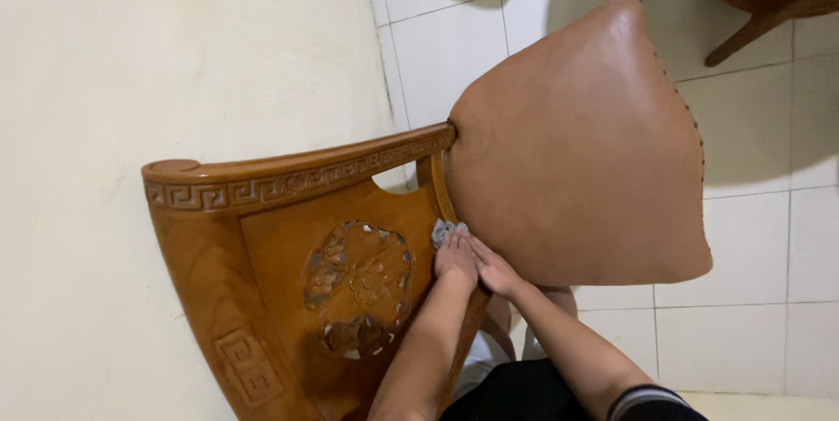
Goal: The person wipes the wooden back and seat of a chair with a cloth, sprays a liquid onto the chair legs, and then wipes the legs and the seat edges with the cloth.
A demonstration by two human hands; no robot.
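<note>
Where backrest meets seat, both hands' fingers (456, 246) press a grey cloth (441, 230).

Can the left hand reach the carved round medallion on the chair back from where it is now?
Probably yes: the left hand rests at the chair back's edge, and the medallion lies just beside it with nothing between.

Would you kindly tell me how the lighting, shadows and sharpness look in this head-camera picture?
Head view: soft, even light; a mild sheen on the tan leather chair seat; soft shadows on the white tiled floor behind the seat; the carved orange-brown wooden chair back is sharp; both hands, left and right, are in focus, without motion blur.
</note>
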